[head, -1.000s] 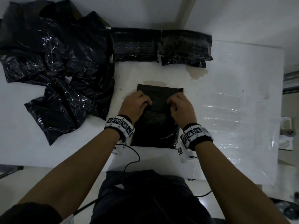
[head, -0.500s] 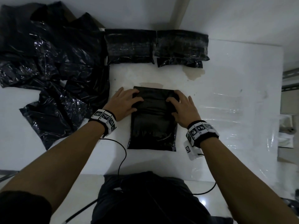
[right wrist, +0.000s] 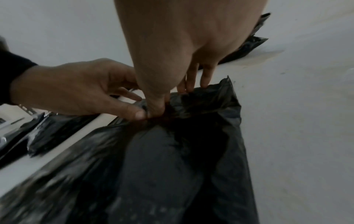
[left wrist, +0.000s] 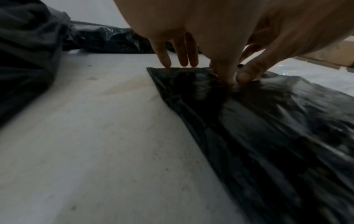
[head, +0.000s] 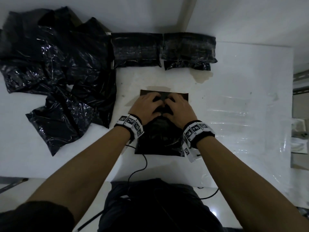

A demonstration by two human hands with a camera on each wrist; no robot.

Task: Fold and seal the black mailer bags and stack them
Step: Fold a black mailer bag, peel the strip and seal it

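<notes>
- 2 sealed packets lie side by side along the far edge of the desk (head: 242, 101): one sealed packet (head: 135, 50) and a second sealed packet (head: 189, 49), which touch or nearly touch at their short ends. Whether more lie under them cannot be told, though a further black edge shows beneath the 2nd.
- 1 mailer bag (head: 160, 144) is in work at the middle of the desk, directly in front of the person. Its long axis runs from the near edge of the desk toward the far edge, and the flap end points away from the person, toward the sealed packets.
- The left hand (head: 147, 108) rests on the far end of the mailer bag, fingers spread and only slightly bent, fingertips (left wrist: 165, 63) down on the far edge and thumb pressing the plastic; it presses and encloses nothing.
- The right hand (head: 179, 109) mirrors it just beside, thumb tips meeting at the bag's midline, fingers (right wrist: 205, 78) extended onto the far edge; it too presses flat.
- Judged from this pose, the flap is folded over and is being pressed shut from the centre; this bag is not yet stacked.
- A loose heap of unfolded bags (head: 55, 72) covers the left side of the desk, so most of the task appears to be left.
- Each wrist carries a marker band with a trailing cable (head: 133, 173).
</notes>
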